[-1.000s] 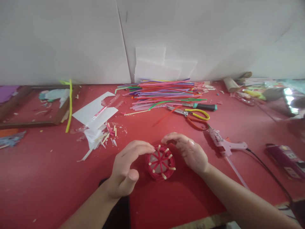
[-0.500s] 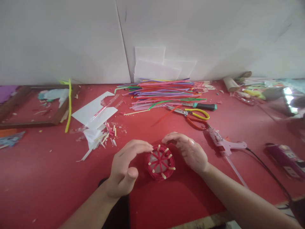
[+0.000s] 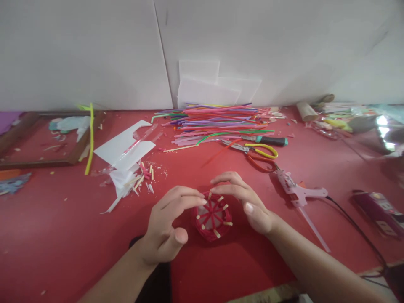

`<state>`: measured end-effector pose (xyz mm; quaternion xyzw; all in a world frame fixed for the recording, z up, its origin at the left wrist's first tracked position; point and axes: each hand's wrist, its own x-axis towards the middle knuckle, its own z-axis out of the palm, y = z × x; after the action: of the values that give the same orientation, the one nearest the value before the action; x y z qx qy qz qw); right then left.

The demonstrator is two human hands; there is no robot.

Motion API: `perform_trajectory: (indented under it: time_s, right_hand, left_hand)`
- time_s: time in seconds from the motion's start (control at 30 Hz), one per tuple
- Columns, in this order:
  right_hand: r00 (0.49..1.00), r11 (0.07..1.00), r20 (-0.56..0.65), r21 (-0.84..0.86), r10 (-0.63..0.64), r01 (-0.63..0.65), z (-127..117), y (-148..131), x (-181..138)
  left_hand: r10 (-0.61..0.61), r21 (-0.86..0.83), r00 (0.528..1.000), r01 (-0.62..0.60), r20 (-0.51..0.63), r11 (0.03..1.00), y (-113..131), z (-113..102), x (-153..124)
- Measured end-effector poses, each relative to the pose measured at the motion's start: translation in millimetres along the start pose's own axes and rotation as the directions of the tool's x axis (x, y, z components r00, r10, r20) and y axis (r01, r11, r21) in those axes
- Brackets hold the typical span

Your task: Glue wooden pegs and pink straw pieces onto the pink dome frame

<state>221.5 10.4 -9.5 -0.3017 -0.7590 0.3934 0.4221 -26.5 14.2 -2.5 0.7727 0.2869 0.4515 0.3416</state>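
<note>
Between my two hands, on the red table, stands a small round basket-like piece wound in red pipe cleaner. Several pale wooden stick ends poke up around its rim, and red strands cross its top like spokes. My left hand is open at its left side, fingers curved over the rim with the thumb apart. Whether those fingertips touch the rim I cannot tell. On the far right side my right hand is open too, fingers bent and spread near the back of the rim. Neither hand grips the piece.
Behind lies a heap of coloured pipe cleaners. Scissors, a cutter and a corded glue gun lie to the right. White paper scraps and cut stick bits are at left. A dark flat object sits beneath my left forearm.
My right hand has shifted left and its fingers have spread over the back of the rim. My left fingers have moved slightly right over the piece, which stays in place.
</note>
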Motion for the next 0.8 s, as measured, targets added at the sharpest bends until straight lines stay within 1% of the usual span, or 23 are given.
perform_trajectory:
  time_s: [0.07, 0.2, 0.33, 0.5, 0.67, 0.73, 0.8]
  right_hand:
    - [1.0, 1.0, 0.023, 0.025, 0.0, -0.001, 1.3, 0.0, 0.8]
    - [0.999, 0.996, 0.04, 0.089, -0.019, 0.016, 4.3, 2.0, 0.0]
    - [0.998, 0.996, 0.066, 0.084, -0.003, -0.002, 4.8, 1.8, -0.7]
    - [1.0, 0.997, 0.028, 0.079, 0.011, -0.013, 4.1, 1.0, 0.3]
    - [0.999, 0.997, 0.045, 0.081, 0.006, -0.01, 5.9, 1.7, -0.1]
    - [1.0, 0.995, 0.015, 0.099, -0.008, 0.007, 7.0, 2.1, -2.9]
    - [0.997, 0.994, -0.059, 0.096, -0.043, 0.049, 7.4, 2.3, -7.1]
  left_hand:
    - [-0.008, -0.002, 1.0, 0.008, -0.016, 1.0, 0.8, 1.0, -0.1]
    - [-0.017, -0.008, 1.0, 0.017, -0.008, 1.0, 0.2, 0.7, -0.4]
    - [0.003, -0.002, 1.0, -0.003, 0.004, 1.0, -1.1, -0.2, -0.1]
    - [-0.006, -0.006, 1.0, 0.006, -0.015, 1.0, -0.1, 0.6, 0.1]
    - [-0.002, -0.01, 1.0, 0.002, 0.026, 1.0, -1.4, -0.5, -0.7]
    - [-0.001, -0.013, 0.999, 0.002, 0.036, 1.0, -2.1, -1.1, -0.9]
    - [0.0, -0.02, 0.999, 0.001, 0.039, 1.0, -2.0, -1.4, -0.7]
